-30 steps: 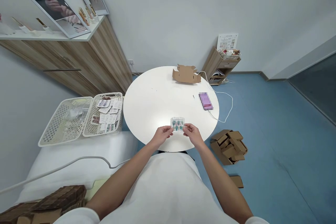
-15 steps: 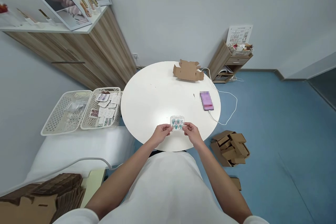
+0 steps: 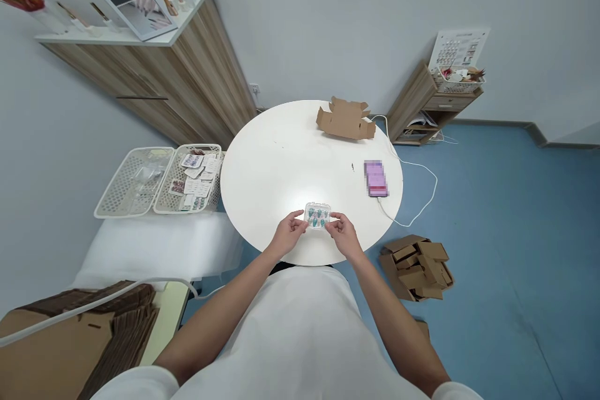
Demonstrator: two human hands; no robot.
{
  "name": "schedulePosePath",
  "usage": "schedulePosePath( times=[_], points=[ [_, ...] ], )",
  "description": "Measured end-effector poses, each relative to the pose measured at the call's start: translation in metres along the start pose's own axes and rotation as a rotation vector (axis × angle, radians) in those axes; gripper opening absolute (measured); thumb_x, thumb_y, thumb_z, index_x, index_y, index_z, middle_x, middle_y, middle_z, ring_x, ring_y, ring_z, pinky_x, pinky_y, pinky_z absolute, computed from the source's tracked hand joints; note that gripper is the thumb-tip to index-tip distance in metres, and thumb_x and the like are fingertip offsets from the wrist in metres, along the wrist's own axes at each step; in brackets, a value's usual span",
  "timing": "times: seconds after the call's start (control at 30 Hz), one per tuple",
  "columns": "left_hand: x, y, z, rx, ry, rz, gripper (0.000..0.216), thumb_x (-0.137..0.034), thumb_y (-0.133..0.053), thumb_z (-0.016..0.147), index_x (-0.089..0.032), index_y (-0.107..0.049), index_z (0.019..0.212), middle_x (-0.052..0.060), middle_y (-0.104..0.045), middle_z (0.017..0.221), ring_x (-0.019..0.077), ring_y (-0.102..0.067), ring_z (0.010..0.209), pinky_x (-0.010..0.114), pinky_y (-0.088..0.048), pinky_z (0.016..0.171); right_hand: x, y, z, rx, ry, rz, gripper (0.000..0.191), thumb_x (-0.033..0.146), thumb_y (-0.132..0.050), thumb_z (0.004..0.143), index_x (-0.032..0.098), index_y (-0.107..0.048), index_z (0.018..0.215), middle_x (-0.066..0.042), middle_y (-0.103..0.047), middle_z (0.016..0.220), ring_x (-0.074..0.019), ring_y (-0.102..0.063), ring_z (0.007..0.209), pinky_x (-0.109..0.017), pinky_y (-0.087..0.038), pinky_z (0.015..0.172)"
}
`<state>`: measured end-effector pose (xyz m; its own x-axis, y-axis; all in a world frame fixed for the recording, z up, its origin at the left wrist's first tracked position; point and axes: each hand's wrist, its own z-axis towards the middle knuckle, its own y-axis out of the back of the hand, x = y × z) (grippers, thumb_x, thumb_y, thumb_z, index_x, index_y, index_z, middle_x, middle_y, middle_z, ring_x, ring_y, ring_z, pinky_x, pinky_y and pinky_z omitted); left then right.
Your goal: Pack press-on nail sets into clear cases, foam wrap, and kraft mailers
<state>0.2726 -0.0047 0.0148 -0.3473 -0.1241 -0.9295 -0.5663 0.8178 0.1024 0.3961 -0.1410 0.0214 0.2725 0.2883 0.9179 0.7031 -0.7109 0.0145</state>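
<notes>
A small clear plastic case of teal press-on nails (image 3: 317,215) is at the near edge of the round white table (image 3: 262,175). My left hand (image 3: 287,234) grips its left side, thumb at the lower corner and forefinger by the upper one. On the opposite side my right hand (image 3: 344,234) pinches the case between thumb and fingers. The nails show through the clear plastic in rows. Whether the case rests on the tabletop or is held just above it, I cannot tell.
An unfolded cardboard box (image 3: 347,119) lies at the table's far edge. A pixelated purple phone (image 3: 375,178) with a white cable is on the right. White baskets (image 3: 162,205) stand left, one holding nail packs. A carton of small boxes (image 3: 415,265) sits on the floor; flattened cardboard (image 3: 60,344) is lower left.
The view has shifted slightly, so the surroundings sit differently in frame. Both hands stay at the case; my left forefinger has lifted a little away from its edge.
</notes>
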Motion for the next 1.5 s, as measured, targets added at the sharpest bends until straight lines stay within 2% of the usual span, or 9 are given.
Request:
schedulePosePath(
  times=[0.1, 0.23, 0.37, 0.5, 0.73, 1.07, 1.3, 1.37, 1.5],
  points=[
    [0.004, -0.001, -0.004, -0.011, -0.035, 0.051, 0.051, -0.044, -0.053, 0.076, -0.018, -0.047, 0.119, 0.007, -0.060, 0.094, 0.0148, -0.057, 0.082, 0.031, -0.044, 0.079, -0.003, 0.002, 0.001, 0.016, 0.004, -0.044, 0.048, 0.045, -0.061, 0.066, 0.021, -0.049, 0.106, 0.000, -0.059, 0.072, -0.0133, -0.052, 0.063, -0.028, -0.041, 0.062],
    [0.013, -0.002, -0.016, -0.052, -0.037, 0.118, 0.050, -0.040, -0.054, 0.076, -0.023, -0.045, 0.122, 0.009, -0.049, 0.117, 0.0162, -0.053, 0.092, 0.031, -0.047, 0.076, -0.013, -0.003, 0.002, 0.046, -0.010, -0.077, 0.045, 0.044, -0.058, 0.069, 0.021, -0.049, 0.106, -0.001, -0.060, 0.075, -0.0147, -0.054, 0.065, -0.029, -0.042, 0.063],
    [0.024, 0.002, -0.029, -0.141, -0.024, 0.126, 0.051, -0.036, -0.055, 0.076, -0.026, -0.043, 0.124, 0.009, -0.044, 0.117, 0.0181, -0.048, 0.098, 0.029, -0.048, 0.072, -0.022, -0.020, 0.000, 0.104, -0.026, -0.119, 0.044, 0.043, -0.057, 0.070, 0.022, -0.048, 0.108, -0.003, -0.061, 0.080, -0.0165, -0.057, 0.071, -0.031, -0.044, 0.067],
    [0.033, 0.016, -0.035, -0.214, 0.000, 0.128, 0.053, -0.034, -0.055, 0.076, -0.026, -0.041, 0.126, 0.009, -0.043, 0.114, 0.0188, -0.045, 0.100, 0.028, -0.048, 0.072, -0.024, -0.042, 0.002, 0.188, -0.034, -0.166, 0.046, 0.040, -0.056, 0.071, 0.024, -0.047, 0.113, -0.004, -0.062, 0.090, -0.0173, -0.058, 0.078, -0.033, -0.044, 0.074],
    [0.045, 0.057, -0.031, -0.325, 0.033, 0.084, 0.053, -0.032, -0.055, 0.075, -0.024, -0.041, 0.125, 0.009, -0.043, 0.115, 0.0187, -0.046, 0.101, 0.028, -0.046, 0.073, -0.024, -0.089, 0.023, 0.221, 0.013, -0.287, 0.057, 0.038, -0.060, 0.065, 0.026, -0.046, 0.118, -0.007, -0.050, 0.113, -0.0212, -0.051, 0.096, -0.035, -0.044, 0.077],
    [0.074, 0.136, -0.014, -0.371, 0.093, 0.043, 0.055, -0.034, -0.058, 0.071, -0.018, -0.045, 0.122, 0.012, -0.045, 0.117, 0.0216, -0.047, 0.102, 0.029, -0.043, 0.076, -0.021, -0.175, 0.053, 0.293, -0.030, -0.397, 0.058, 0.038, -0.064, 0.060, 0.023, -0.052, 0.114, -0.006, -0.055, 0.103, -0.0180, -0.055, 0.077, -0.034, -0.045, 0.073],
    [0.094, 0.182, 0.006, -0.337, 0.119, -0.003, 0.055, -0.035, -0.061, 0.066, -0.019, -0.048, 0.118, 0.010, -0.047, 0.113, 0.0213, -0.049, 0.099, 0.031, -0.038, 0.088, -0.026, -0.223, 0.065, 0.205, -0.089, -0.387, 0.062, 0.037, -0.067, 0.056, 0.023, -0.052, 0.114, -0.006, -0.054, 0.110, -0.0188, -0.055, 0.082, -0.033, -0.046, 0.074],
    [0.093, 0.192, 0.012, -0.323, 0.143, 0.012, 0.056, -0.035, -0.060, 0.067, -0.018, -0.047, 0.118, 0.011, -0.045, 0.117, 0.0210, -0.049, 0.100, 0.031, -0.037, 0.089, -0.024, -0.233, 0.067, 0.188, -0.091, -0.370, 0.059, 0.035, -0.067, 0.055, 0.024, -0.054, 0.111, -0.005, -0.055, 0.109, -0.0192, -0.055, 0.083, -0.033, -0.046, 0.074],
    [0.087, 0.211, 0.029, -0.292, 0.148, 0.084, 0.051, -0.035, -0.059, 0.068, -0.015, -0.049, 0.115, 0.013, -0.044, 0.117, 0.0226, -0.047, 0.103, 0.033, -0.036, 0.090, -0.012, -0.252, 0.077, 0.259, -0.072, -0.347, 0.042, 0.031, -0.064, 0.058, 0.023, -0.060, 0.099, -0.003, -0.061, 0.097, -0.0182, -0.054, 0.080, -0.032, -0.045, 0.073]
  ],
)
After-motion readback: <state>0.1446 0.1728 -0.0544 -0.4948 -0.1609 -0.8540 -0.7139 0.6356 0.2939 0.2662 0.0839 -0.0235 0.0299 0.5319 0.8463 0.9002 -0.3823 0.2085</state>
